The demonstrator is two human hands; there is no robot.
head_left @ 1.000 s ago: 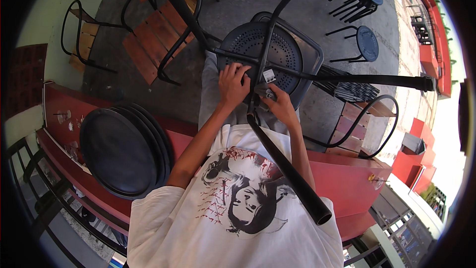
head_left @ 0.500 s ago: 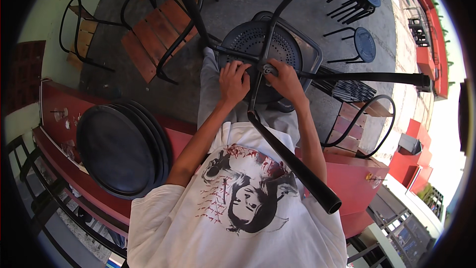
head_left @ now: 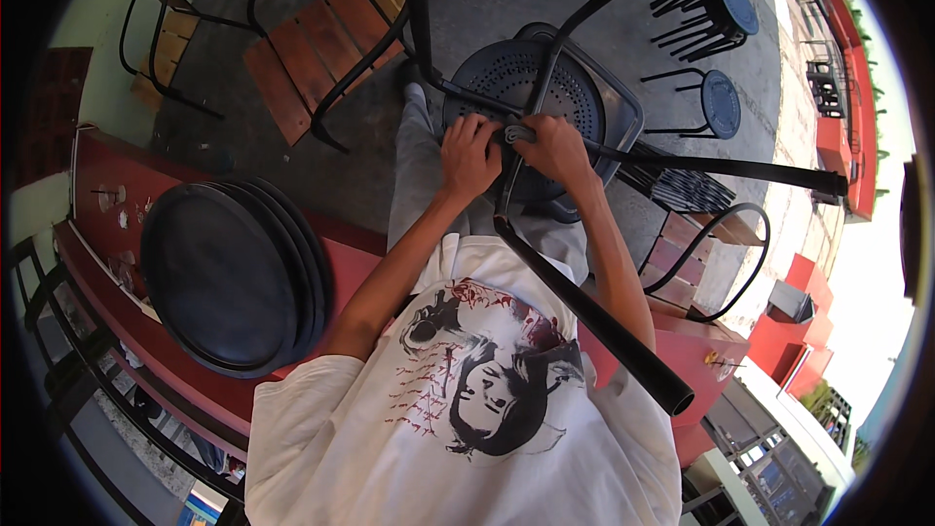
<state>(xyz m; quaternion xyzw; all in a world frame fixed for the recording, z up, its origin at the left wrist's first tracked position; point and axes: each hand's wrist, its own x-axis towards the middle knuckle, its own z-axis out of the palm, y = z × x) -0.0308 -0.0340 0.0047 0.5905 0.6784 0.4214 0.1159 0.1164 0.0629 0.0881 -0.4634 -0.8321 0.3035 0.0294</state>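
A black metal stool-like frame with several splayed legs [head_left: 594,341] stands upside down before me, its cross bars meeting in the middle. Under the bars is a round black seat with punched holes [head_left: 531,73]. My right hand [head_left: 557,151] is closed, thumb and fingers pinching a coiled grey strip [head_left: 517,134] at the crossing of the bars. Close beside the coil, my left hand [head_left: 471,158] has its fingers curled against a dark piece by the bars; what they grip is too small to make out.
Several round black tops [head_left: 224,278] lean stacked on a red ledge [head_left: 355,273] at my left. Wood-slat chairs [head_left: 317,49] stand ahead to the left, another chair [head_left: 682,258] at the right. Stacked stools [head_left: 735,5] and a single stool [head_left: 719,104] are at the far right.
My left hand has come closer to the right one and the coil, fingers now near it. The coil has shifted slightly left. The frame's legs appear shifted a little to the right.
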